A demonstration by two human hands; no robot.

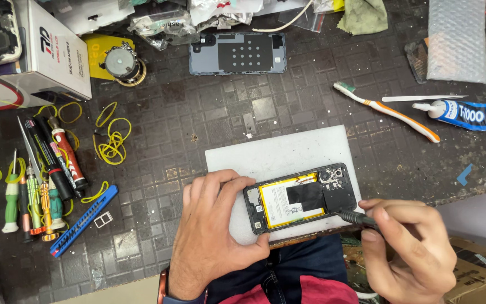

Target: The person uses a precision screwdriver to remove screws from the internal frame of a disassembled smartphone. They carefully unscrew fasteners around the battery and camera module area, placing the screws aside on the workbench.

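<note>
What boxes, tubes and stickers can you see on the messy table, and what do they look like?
White cardboard box: top left corner, with dark and red print.
Glue tube: right side, beside the toothbrush, blue and white with a white nozzle.
Yellow battery label: inside the open phone on the white pad, with a black patch over it.
Bubble-wrap pouch: top right, silvery grey.
Brown cardboard box: bottom right, below the table edge.

Matt white plastic pad [265,152]; glossy yellow battery [279,205]; rough dark mat [198,112].
</note>
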